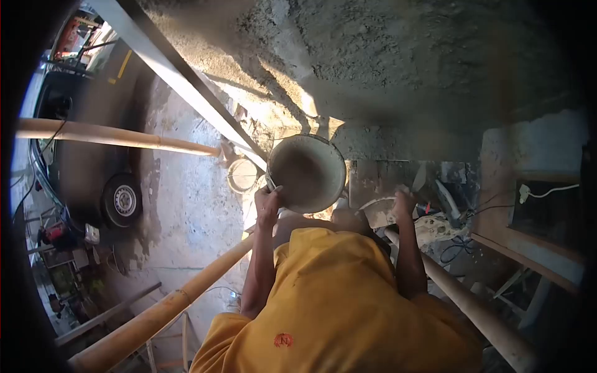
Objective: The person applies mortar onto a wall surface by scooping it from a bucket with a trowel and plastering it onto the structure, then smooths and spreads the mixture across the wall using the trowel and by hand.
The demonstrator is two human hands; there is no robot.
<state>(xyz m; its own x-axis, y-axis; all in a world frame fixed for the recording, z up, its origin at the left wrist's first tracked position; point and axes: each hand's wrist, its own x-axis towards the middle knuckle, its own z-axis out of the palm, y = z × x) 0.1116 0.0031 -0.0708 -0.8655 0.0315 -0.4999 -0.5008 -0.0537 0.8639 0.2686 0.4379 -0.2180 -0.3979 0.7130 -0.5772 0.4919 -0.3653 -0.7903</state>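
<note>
My left hand [268, 205] is closed on the near-left rim of a round bucket [341, 177]. The bucket is tilted so that I look into its shaded, grey-coated inside; how much is in it I cannot tell. My right hand [404, 204] is closed, off to the right of the bucket. A pointed grey blade, like that of a trowel [420, 177], rises just above this fist; its handle is hidden in the fingers. Ahead of both hands stands a wall with rough wet-looking grey plaster [373, 62].
Bamboo poles [180, 301] run on both sides of me, and a long straight beam [180, 78] slants at the upper left. Far below are a second bucket [242, 175], a parked dark vehicle [93, 155] and clutter on the floor. A wooden-framed opening [541, 205] is at right.
</note>
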